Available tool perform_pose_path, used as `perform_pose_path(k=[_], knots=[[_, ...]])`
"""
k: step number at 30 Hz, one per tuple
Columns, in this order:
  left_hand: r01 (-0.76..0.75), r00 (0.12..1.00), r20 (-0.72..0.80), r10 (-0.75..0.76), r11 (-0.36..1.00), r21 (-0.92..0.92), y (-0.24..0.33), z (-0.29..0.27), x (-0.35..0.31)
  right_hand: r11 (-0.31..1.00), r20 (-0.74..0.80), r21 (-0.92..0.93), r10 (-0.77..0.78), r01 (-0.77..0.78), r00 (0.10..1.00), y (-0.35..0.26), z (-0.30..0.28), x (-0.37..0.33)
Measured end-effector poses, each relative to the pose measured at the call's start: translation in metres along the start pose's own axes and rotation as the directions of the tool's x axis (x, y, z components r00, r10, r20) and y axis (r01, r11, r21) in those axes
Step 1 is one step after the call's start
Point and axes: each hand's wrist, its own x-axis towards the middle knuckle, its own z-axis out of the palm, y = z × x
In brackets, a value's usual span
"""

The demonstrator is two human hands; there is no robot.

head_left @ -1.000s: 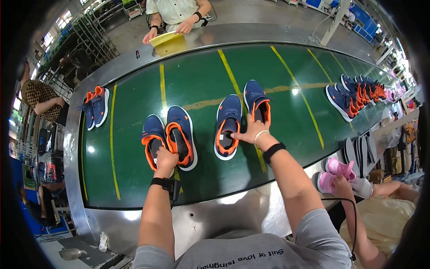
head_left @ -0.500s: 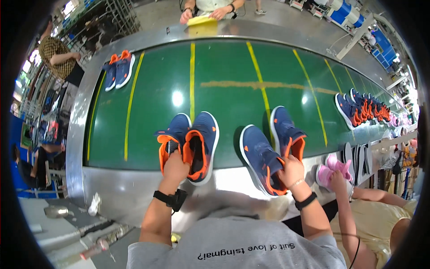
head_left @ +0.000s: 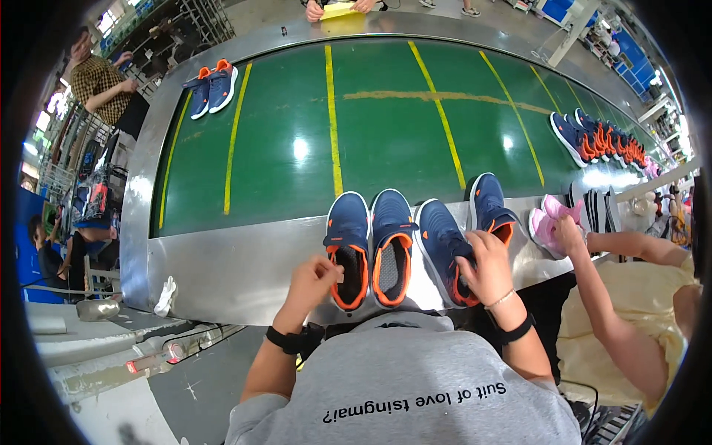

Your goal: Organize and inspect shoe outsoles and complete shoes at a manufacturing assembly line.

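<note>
Two pairs of navy sneakers with orange linings and white soles stand side by side at the metal edge in front of me. My left hand point(head_left: 313, 280) is pinched closed at the collar of the leftmost sneaker point(head_left: 347, 221); a tiny pale bit shows at the fingertips, too small to name. Its mate, a second sneaker point(head_left: 391, 211), sits close beside it with a grey insole visible. Over the opening of the third sneaker point(head_left: 439, 226), my right hand point(head_left: 489, 271) has thumb and fingers apart. The fourth sneaker point(head_left: 487, 199) stands just beyond that hand.
A green belt point(head_left: 282, 133) with yellow stripes lies ahead, framed by metal. Another navy pair point(head_left: 211, 90) stands far left; a row of sneakers point(head_left: 593, 139) is far right. At my right, a co-worker's hand point(head_left: 569, 236) holds pink shoes point(head_left: 547, 222). Another person handles yellow material point(head_left: 337, 10) opposite.
The left pair has moved right and toward me, onto the metal edge beside the other pair. My left hand has come out of its shoe, and my right hand's fingers have loosened. The view has shifted.
</note>
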Motion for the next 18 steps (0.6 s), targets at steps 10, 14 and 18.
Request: perform_pose_path(k=[10,14,18], knots=[[-0.387,0.916,-0.222,0.335,0.882,-0.268,-0.016,0.001,0.061,0.950,0.062,0.141,-0.290,0.279,0.955,-0.100,0.110,0.072],[-0.488,0.870,-0.213,0.444,0.837,-0.247,0.011,-0.018,0.048,0.878,0.104,0.454,-0.224,0.154,0.969,-0.098,0.107,0.087],[-0.488,0.873,-0.189,0.450,0.800,-0.350,0.040,-0.033,0.038,0.673,0.250,0.736,-0.164,-0.077,0.954,-0.111,0.074,0.094]])
